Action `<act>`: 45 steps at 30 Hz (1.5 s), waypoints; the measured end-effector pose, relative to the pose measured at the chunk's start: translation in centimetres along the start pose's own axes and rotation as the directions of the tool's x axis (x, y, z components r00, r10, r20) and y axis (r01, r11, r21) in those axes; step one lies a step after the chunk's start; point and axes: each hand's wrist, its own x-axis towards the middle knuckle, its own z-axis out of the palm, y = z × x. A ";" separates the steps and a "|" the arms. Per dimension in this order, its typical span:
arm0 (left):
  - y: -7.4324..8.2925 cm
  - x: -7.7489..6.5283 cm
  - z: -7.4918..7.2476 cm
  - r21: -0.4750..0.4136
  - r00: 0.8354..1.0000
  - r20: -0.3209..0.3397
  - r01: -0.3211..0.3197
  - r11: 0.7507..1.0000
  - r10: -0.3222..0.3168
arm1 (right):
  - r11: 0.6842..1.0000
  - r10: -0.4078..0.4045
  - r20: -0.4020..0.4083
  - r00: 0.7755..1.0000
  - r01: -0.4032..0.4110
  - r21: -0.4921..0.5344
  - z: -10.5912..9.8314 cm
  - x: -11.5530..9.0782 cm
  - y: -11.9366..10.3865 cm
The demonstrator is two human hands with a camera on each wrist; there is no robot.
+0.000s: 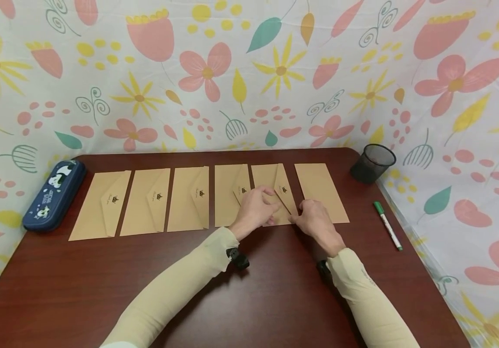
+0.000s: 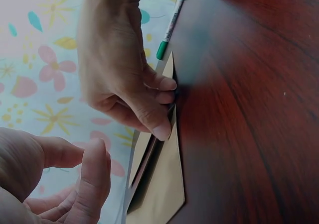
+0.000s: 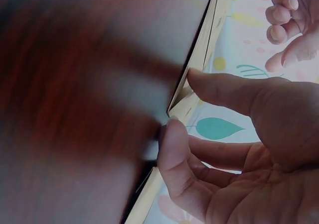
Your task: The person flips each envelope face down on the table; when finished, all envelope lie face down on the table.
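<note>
Several tan envelopes lie in a row on the table; most show a side flap with a small dark crown print. My right hand (image 1: 316, 220) pinches the near right corner of the second envelope from the right (image 1: 264, 174) between thumb and fingertips. In the right wrist view its thumb (image 3: 219, 87) lies along that envelope's edge. Over the same envelope hovers my left hand (image 1: 256, 210), fingers loosely bent and holding nothing. Just left is another crown-printed envelope (image 1: 225, 181), partly hidden by the left hand. The rightmost envelope (image 1: 319, 183) shows a plain face.
A dark blue pencil case (image 1: 55, 195) lies at the table's left edge. At the back right stands a black mesh pen holder (image 1: 372, 164), with a green-capped marker (image 1: 388, 226) nearer. Patterned cloth (image 1: 249, 77) hangs behind the brown table (image 1: 249, 304).
</note>
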 end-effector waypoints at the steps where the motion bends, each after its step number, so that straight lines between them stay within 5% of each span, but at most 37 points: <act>1: -0.1 0.0 -0.1 0.011 1.000 -0.002 -0.008 1.000 0.008 | 1.000 0.008 0.004 1.000 -0.008 0.008 -0.2 -0.1 -0.2; 9: -0.6 0.3 -0.6 0.019 1.000 -0.008 -0.026 0.999 0.026 | 0.996 0.025 0.051 0.998 -0.030 0.087 -4.5 -3.3 -4.0; 19: -1.2 0.7 -1.3 -0.020 0.999 -0.027 0.025 0.999 -0.026 | 0.996 0.028 0.036 0.999 -0.031 0.084 -1.3 -1.2 -0.6; 25: -1.7 0.8 -1.8 -0.098 0.999 -0.019 0.038 0.994 -0.040 | 0.992 0.077 0.051 0.996 -0.082 0.099 -1.7 -1.4 -0.6; 32: -2.0 0.8 -2.1 -0.049 0.998 -0.037 0.052 0.997 -0.054 | 0.993 0.075 -0.031 0.997 -0.071 0.095 -1.5 -1.3 0.4; 38: -2.6 1.0 -1.9 -0.067 0.997 -0.016 0.068 0.995 -0.069 | 0.988 0.055 -0.046 0.997 -0.047 0.146 -5.6 -4.5 -3.0; 45: -3.3 1.5 -1.8 -0.252 0.993 0.098 0.090 0.963 -0.068 | 0.988 0.038 -0.046 0.998 -0.031 0.148 -7.9 -6.5 -5.1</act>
